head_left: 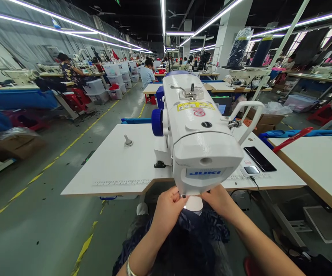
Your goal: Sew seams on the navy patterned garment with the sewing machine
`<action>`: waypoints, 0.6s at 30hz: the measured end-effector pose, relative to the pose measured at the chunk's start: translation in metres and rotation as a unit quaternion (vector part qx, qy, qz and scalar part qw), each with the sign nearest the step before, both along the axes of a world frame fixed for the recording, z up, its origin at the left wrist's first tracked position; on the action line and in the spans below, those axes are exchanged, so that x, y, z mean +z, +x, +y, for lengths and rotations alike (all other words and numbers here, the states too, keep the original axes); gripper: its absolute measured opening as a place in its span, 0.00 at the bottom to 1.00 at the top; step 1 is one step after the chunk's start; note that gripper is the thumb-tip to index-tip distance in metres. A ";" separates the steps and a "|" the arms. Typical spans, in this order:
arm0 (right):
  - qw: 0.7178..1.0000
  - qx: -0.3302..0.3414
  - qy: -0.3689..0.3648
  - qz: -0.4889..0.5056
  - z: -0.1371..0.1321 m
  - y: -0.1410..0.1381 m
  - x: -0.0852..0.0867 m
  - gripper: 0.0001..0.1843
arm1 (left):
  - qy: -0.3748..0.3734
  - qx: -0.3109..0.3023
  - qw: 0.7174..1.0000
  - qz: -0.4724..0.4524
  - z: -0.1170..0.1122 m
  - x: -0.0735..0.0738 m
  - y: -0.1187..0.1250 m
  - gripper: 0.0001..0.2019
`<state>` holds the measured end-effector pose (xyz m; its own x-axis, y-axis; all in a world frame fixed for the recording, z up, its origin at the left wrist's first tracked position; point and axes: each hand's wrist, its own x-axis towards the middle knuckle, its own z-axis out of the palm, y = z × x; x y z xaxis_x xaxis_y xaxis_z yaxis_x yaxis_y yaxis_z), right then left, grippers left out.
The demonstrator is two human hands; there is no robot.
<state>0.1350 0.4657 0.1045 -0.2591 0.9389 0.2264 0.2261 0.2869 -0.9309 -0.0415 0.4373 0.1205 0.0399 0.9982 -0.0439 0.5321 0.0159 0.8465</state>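
White worktable point(120, 165) fills the foreground of this long sewing hall. Nearest, dark patterned fabric point(203, 230) lies in the person's lap beneath both raised hands. Left hand point(168, 205) curls its fingers tight against the lower edge of the sewing machine point(200, 130). Right hand point(219, 201) reaches under the same end, its fingertips hidden, so I cannot tell its grip. Far left, clear bins point(95, 90) stand stacked; one holds something red.

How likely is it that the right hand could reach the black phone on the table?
Probably yes. The right hand sits at the front of the sewing machine, and the black phone lies on the white table just to that side, nothing standing between them.
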 end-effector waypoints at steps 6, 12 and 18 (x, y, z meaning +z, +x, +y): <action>0.998 0.008 -0.062 0.025 -0.007 0.000 -0.001 0.17 | -0.013 -0.008 0.999 -0.028 0.000 0.001 0.000 0.21; 0.996 0.024 -0.076 -0.049 -0.033 0.015 -0.023 0.21 | 0.011 -0.005 1.000 0.005 -0.009 0.003 -0.004 0.14; 0.958 0.263 -0.105 0.050 -0.053 0.013 -0.038 0.27 | -0.038 -0.083 0.995 0.038 -0.031 0.011 -0.010 0.18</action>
<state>0.1477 0.4124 0.0664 -0.6950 0.7128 0.0948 0.0081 0.1397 -0.9902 -0.0511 0.4063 0.1311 0.1976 0.9720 -0.1272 0.5946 -0.0157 0.8039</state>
